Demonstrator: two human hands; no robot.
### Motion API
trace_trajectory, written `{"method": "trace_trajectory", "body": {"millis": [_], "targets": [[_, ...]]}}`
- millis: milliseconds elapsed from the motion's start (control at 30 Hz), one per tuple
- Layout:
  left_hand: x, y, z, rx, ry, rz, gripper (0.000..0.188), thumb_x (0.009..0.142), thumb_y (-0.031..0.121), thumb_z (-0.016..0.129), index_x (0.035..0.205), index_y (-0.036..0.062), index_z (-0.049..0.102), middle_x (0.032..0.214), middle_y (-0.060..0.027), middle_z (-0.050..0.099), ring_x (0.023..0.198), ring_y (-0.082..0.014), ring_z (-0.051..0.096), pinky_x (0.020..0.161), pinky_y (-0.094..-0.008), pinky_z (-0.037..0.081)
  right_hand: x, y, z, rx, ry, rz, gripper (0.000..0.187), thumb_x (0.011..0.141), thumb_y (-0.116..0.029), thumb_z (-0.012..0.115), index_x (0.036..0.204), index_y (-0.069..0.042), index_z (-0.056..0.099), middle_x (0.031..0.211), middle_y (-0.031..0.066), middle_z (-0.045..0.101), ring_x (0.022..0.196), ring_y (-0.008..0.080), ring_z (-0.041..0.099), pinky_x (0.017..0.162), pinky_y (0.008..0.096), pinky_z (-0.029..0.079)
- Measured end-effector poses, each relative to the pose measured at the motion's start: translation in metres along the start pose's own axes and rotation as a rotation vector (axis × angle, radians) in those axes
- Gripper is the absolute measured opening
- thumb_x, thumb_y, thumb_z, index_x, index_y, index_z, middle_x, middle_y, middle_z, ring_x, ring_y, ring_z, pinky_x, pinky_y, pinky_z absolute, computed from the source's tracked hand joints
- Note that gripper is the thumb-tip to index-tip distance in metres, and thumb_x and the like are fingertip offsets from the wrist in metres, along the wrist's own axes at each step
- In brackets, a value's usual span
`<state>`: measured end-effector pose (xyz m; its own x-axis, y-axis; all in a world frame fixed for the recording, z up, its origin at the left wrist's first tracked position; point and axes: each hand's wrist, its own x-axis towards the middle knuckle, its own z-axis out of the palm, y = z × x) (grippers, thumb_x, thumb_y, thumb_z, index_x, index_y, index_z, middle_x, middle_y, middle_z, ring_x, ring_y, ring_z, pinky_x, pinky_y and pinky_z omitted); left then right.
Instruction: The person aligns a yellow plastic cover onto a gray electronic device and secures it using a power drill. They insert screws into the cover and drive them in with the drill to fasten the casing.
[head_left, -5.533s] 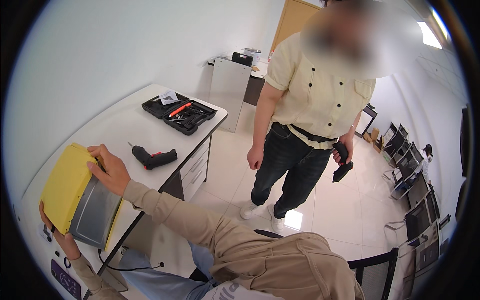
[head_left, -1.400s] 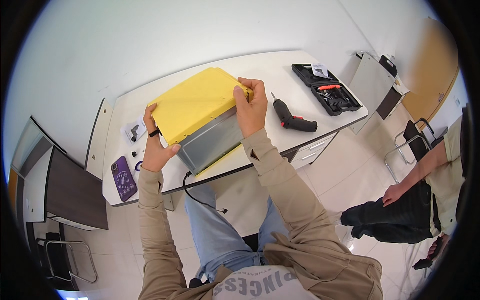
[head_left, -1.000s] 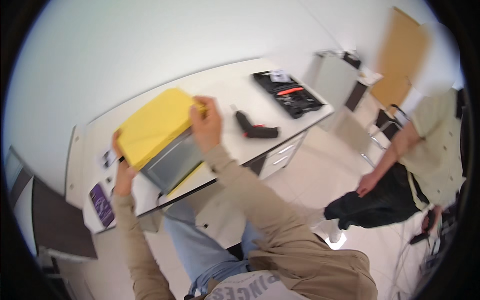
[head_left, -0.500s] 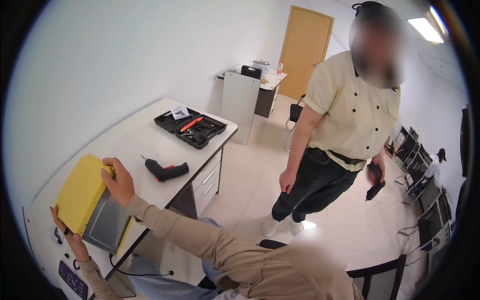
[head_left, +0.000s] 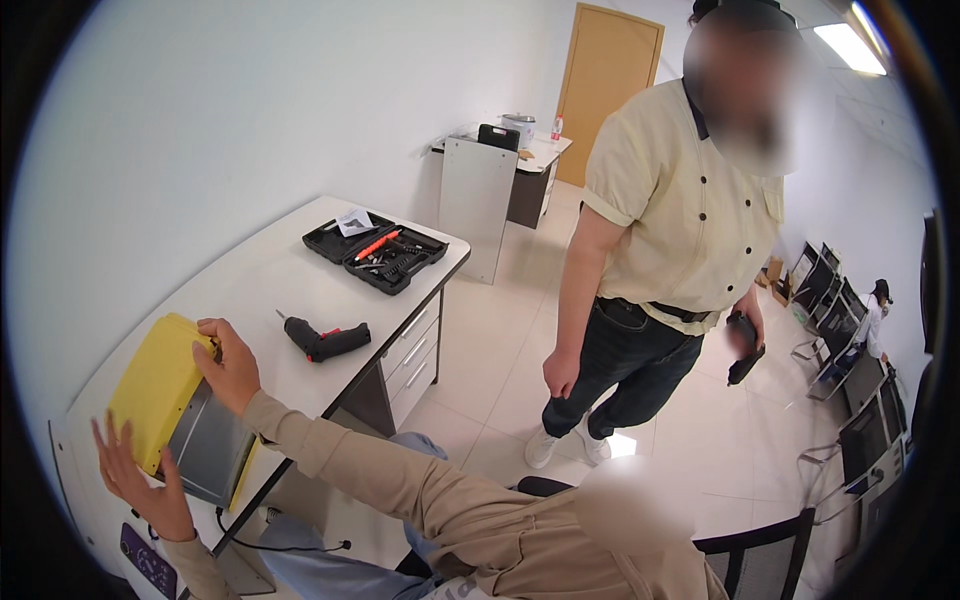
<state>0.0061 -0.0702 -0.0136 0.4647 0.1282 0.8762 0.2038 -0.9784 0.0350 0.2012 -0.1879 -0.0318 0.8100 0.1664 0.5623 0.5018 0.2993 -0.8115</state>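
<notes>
On the white table (head_left: 250, 290) stands a boxy appliance with a yellow cover (head_left: 155, 375) and a grey metal side (head_left: 208, 455); I cannot tell its kind. My right hand (head_left: 232, 370) grips the cover's upper right edge, thumb and fingers around the corner. My left hand (head_left: 145, 490) is by the cover's lower left corner, fingers spread and slightly blurred; whether it touches cannot be made out. Beyond my right hand lies a black pistol-shaped electric screwdriver (head_left: 325, 338), its bit pointing up and left.
An open black tool case (head_left: 385, 265) holds bits and an orange-red tool at the table's far end. Near my left wrist lies a purple phone (head_left: 148, 560). A black cord (head_left: 290, 547) hangs by the table edge. Across it a person (head_left: 680, 230) stands, holding a dark object.
My left hand has come off the cover's lower left edge and its fingers have spread. My right hand keeps its hold. The whole view has shifted slightly.
</notes>
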Motion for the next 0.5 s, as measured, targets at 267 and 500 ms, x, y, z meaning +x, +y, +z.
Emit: {"method": "trace_trajectory", "body": {"millis": [267, 500], "targets": [[0.055, 0.06, -0.003, 0.137, -0.244, 0.185, 0.054, 0.08, 0.011, 0.072, 0.131, 0.0033, 0.053, 0.136, -0.0154, 0.055, 0.142, -0.0338, 0.038, 0.115, -0.051, 0.029, 0.001, 0.002, 0.0, -0.032, 0.03, 0.001, 0.025, 0.094, -0.019, 0.062, 0.111, -0.004, 0.052, 0.122, 0.0102, 0.063, 0.1, 0.0222, 0.063, 0.084, 0.0324, 0.05], [0.071, 0.057, 0.062, 0.045, -0.441, 0.102, 0.06, 0.079, 0.012, 0.074, 0.135, 0.0045, 0.053, 0.139, -0.0144, 0.056, 0.131, -0.035, 0.051, 0.104, -0.0447, 0.044, 0.003, 0.012, -0.002, -0.063, 0.032, -0.024, 0.026, 0.094, -0.021, 0.061, 0.112, -0.004, 0.052, 0.123, 0.011, 0.062, 0.1, 0.0242, 0.063, 0.083, 0.0329, 0.05]]}}
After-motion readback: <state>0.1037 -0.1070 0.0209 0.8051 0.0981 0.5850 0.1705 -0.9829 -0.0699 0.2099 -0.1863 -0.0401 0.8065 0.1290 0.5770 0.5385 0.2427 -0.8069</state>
